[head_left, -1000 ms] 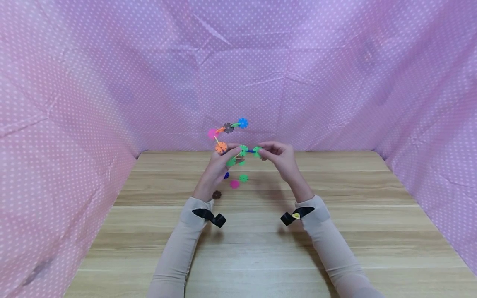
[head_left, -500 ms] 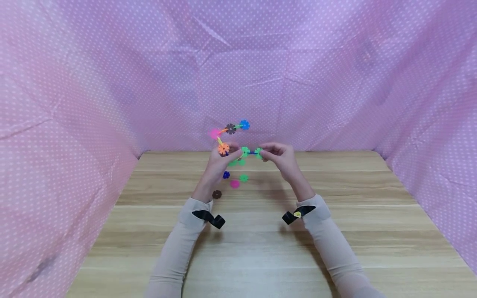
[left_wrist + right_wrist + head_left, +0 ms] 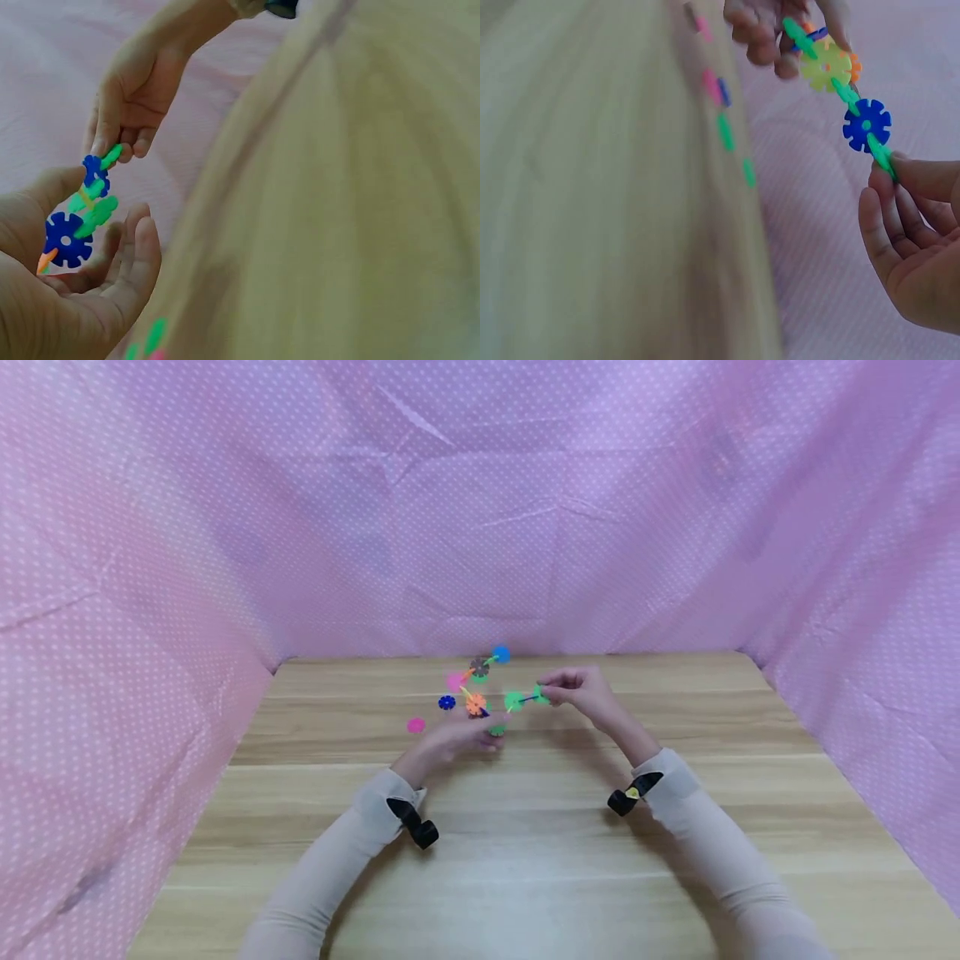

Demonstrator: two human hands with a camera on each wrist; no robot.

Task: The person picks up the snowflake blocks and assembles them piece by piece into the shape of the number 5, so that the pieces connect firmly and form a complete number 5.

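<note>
A chain of joined, notched snowflake discs hangs between both hands, its orange disc [image 3: 476, 703] near the left thumb. The left hand [image 3: 453, 739] holds the chain's middle between thumb and fingers; a dark blue disc [image 3: 66, 240] shows there in the left wrist view. Fingertips of the right hand [image 3: 592, 697] pinch the green end disc [image 3: 883, 157]. Beside that end disc sits another dark blue disc [image 3: 867, 125], then more green ones and a yellow disc [image 3: 826, 66]. The chain's far end, with a light blue disc [image 3: 501, 654], reaches away from the left hand.
On the wooden table [image 3: 525, 860], a loose dark blue disc [image 3: 447, 702] and a pink disc [image 3: 416, 725] lie left of the chain. Several loose discs line up in the right wrist view, including a green disc [image 3: 725, 133]. Pink dotted cloth [image 3: 480, 527] surrounds the table.
Both hands have come lower and nearer, the right one also moving right. The chain has dropped with them, its light blue end sinking. The left hand now covers some loose discs.
</note>
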